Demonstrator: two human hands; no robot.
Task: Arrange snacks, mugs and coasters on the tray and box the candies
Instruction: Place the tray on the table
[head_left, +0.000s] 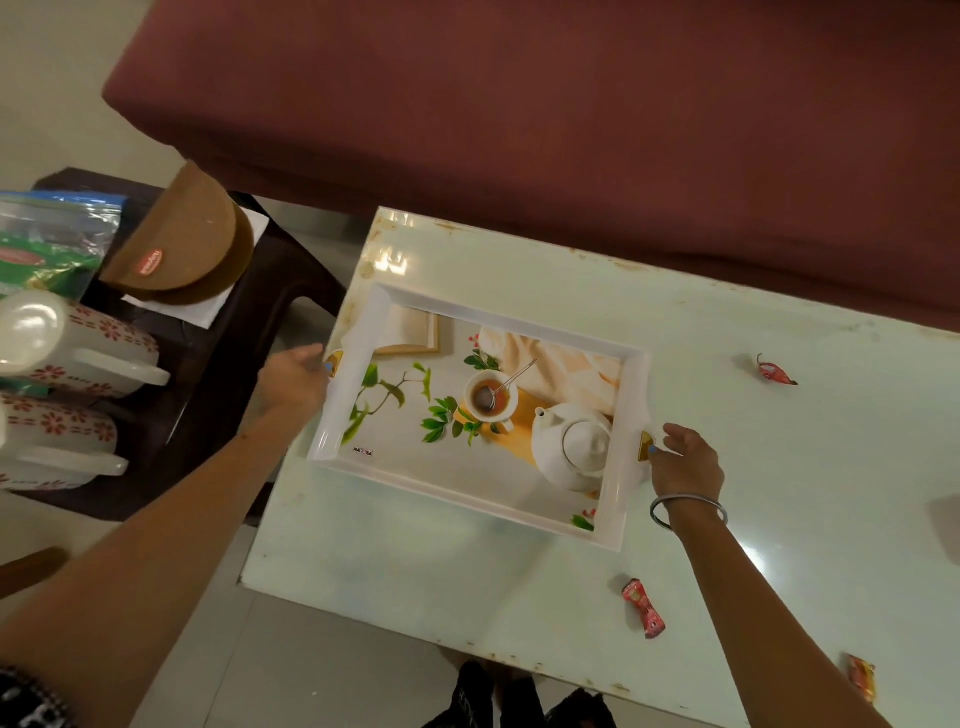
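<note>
A white tray (358, 332) printed with a teapot and cup picture lies on the pale table (779, 467), with nothing on it. My left hand (293, 382) grips the tray's left gold handle. My right hand (685, 462) holds the right gold handle (645, 446). Three wrapped red candies lie loose on the table: one at the far right (774, 371), one near the front edge (644, 608), one at the front right corner (862, 675). Two white mugs with red flower patterns (78, 343) (57, 441) lie on a dark side stool at the left.
On the dark stool (223, 343) sit a brown half-round box (182, 244) on a white napkin and bagged snacks (47, 244). A maroon sofa (571, 104) runs along the table's far side. My feet show below the table's front edge.
</note>
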